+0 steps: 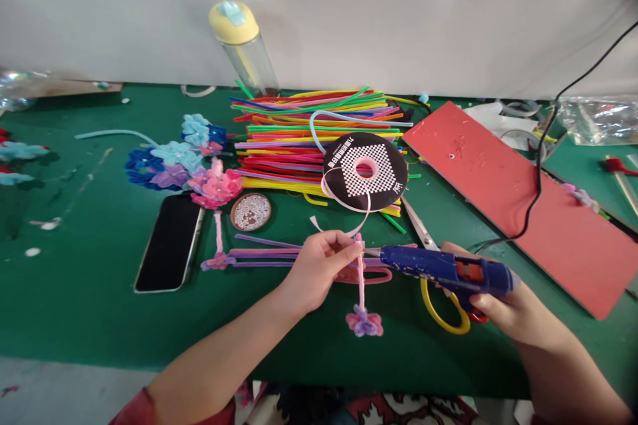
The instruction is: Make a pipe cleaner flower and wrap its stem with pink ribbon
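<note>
My left hand (pixel 319 269) is closed in a pinch on the stem of a pink and purple pipe-cleaner flower (pixel 364 321), whose bloom hangs downward. In my right hand (pixel 503 309) is a blue hot glue gun (pixel 443 267), its nozzle pointing left, right beside the stem's upper end at my left fingertips. Whether the nozzle touches it I cannot tell. Pink and purple pipe cleaners (pixel 269 255) lie behind my left hand, with a second small flower (pixel 218 261) at their left end. Scissors with yellow handles (pixel 425 292) lie partly under the glue gun.
A ribbon spool (pixel 343 189) rests on a pile of coloured pipe cleaners (pixel 279 146). Around it are a phone (pixel 167 242), a bead dish (pixel 251 212), pipe-cleaner flowers (pixel 174 156), a bottle (pixel 244 46) and a red board (pixel 518 212), crossed by a black cord (pixel 538 153).
</note>
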A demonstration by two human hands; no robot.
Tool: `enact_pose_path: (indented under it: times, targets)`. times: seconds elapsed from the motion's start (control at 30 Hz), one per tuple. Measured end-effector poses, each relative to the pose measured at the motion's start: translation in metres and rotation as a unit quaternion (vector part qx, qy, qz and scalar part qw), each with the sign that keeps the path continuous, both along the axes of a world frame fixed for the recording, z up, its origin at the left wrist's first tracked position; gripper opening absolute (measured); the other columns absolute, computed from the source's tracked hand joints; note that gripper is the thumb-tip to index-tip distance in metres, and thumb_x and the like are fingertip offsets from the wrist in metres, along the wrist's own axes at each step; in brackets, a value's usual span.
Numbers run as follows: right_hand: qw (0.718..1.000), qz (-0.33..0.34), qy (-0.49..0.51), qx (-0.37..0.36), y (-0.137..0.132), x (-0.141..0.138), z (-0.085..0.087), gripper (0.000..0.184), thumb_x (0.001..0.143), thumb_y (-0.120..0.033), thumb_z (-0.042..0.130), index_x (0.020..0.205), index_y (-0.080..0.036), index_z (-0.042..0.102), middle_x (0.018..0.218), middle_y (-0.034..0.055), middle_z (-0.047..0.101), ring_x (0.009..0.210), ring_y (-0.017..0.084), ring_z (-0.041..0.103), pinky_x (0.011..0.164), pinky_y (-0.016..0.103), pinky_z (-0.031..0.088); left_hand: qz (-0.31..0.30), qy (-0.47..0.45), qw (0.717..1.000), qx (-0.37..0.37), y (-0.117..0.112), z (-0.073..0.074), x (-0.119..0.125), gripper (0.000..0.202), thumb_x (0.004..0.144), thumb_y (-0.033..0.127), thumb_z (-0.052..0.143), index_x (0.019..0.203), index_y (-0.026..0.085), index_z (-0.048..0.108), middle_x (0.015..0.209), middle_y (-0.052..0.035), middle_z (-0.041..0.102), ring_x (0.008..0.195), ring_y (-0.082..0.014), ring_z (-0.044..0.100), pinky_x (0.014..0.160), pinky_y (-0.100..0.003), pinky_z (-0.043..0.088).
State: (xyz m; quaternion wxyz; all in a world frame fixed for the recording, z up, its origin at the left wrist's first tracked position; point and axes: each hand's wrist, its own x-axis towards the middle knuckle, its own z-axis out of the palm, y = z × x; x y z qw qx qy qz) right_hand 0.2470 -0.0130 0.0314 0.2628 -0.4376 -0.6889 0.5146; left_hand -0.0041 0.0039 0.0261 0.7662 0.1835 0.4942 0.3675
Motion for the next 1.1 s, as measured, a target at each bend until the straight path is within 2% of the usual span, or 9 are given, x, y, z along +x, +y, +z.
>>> enact_pose_path:
  times: [0.23, 0.4, 0.83, 1.1]
  targets:
    - [1.000, -0.002, 0.014, -0.010, 0.0014, -0.0028, 0.0038, 0.042, 0.078, -0.050, 0.052, 0.112, -0.025, 0.058, 0.097, 0.0072, 0.061, 0.076, 0.020, 0.061, 0.066, 0.027, 0.052, 0.006, -0.003, 1.000, -0.006, 0.0002, 0.0010, 0.0002, 0.034, 0.051, 0.032, 0.080, 0.058, 0.012, 0.053, 0.051, 0.0017, 0.060, 0.044, -0.0069, 0.055, 0.044, -0.019, 0.048]
    - [1.000, 0.003, 0.018, 0.001, 0.0014, -0.0022, 0.0030, 0.039, 0.079, -0.047, 0.052, 0.114, -0.031, 0.056, 0.092, 0.0043, 0.061, 0.072, 0.018, 0.060, 0.067, 0.026, 0.052, 0.011, -0.005, 1.000, -0.012, -0.0001, 0.0019, 0.0006, 0.036, 0.048, 0.032, 0.081, 0.057, 0.011, 0.053, 0.050, 0.0019, 0.060, 0.044, -0.0065, 0.056, 0.044, -0.018, 0.049]
    - [0.999, 0.025, 0.044, -0.007, 0.0011, -0.0012, 0.0010, 0.043, 0.081, -0.043, 0.052, 0.124, -0.041, 0.046, 0.112, -0.0003, 0.058, 0.081, 0.016, 0.060, 0.076, 0.023, 0.050, 0.009, -0.003, 1.000, -0.010, 0.0020, 0.0025, 0.0008, 0.036, 0.047, 0.032, 0.081, 0.057, 0.011, 0.053, 0.050, 0.0017, 0.061, 0.043, -0.0066, 0.056, 0.043, -0.017, 0.049]
    - [0.999, 0.026, 0.041, -0.006, 0.0024, -0.0032, 0.0037, 0.040, 0.082, -0.045, 0.049, 0.122, -0.037, 0.049, 0.108, 0.0013, 0.058, 0.078, 0.016, 0.058, 0.078, 0.025, 0.049, 0.007, 0.002, 1.000, -0.008, 0.0009, 0.0018, 0.0008, 0.036, 0.048, 0.032, 0.081, 0.057, 0.011, 0.053, 0.049, 0.0024, 0.060, 0.043, -0.0065, 0.055, 0.044, -0.018, 0.050]
